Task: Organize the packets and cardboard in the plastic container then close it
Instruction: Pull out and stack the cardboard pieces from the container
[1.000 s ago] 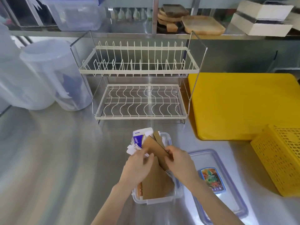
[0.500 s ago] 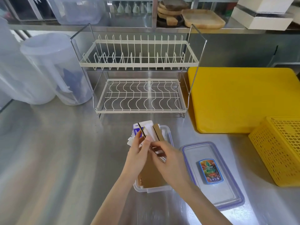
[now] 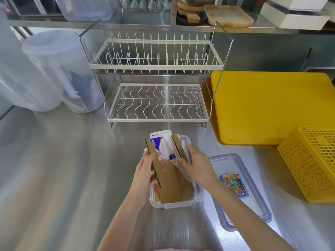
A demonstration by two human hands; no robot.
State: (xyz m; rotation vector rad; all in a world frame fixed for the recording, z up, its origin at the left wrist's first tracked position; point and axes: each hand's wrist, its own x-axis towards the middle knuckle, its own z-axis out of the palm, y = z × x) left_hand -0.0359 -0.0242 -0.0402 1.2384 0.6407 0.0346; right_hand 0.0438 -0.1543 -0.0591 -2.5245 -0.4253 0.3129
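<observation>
A clear plastic container (image 3: 178, 204) stands on the steel counter in front of me, stuffed with brown cardboard and white-and-blue packets (image 3: 161, 142) that stick up above its rim. My left hand (image 3: 145, 171) grips the left cardboard sheet (image 3: 166, 178), which stands tilted in the container. My right hand (image 3: 196, 163) presses on the right cardboard piece (image 3: 178, 146) and the packets beside it, fingers spread along them. The container's clear lid (image 3: 253, 201), with blue clips and a colourful label, lies flat to the right.
A white two-tier dish rack (image 3: 155, 87) stands behind the container. A yellow cutting board (image 3: 268, 105) and a yellow perforated basket (image 3: 311, 163) lie to the right. Large translucent tubs (image 3: 54, 69) sit at the back left. A shelf above holds wooden boards and boxes.
My hands have moved apart, spreading the two cardboard pieces to either side so the white-and-blue packets show between them. The camera has tilted down slightly.
</observation>
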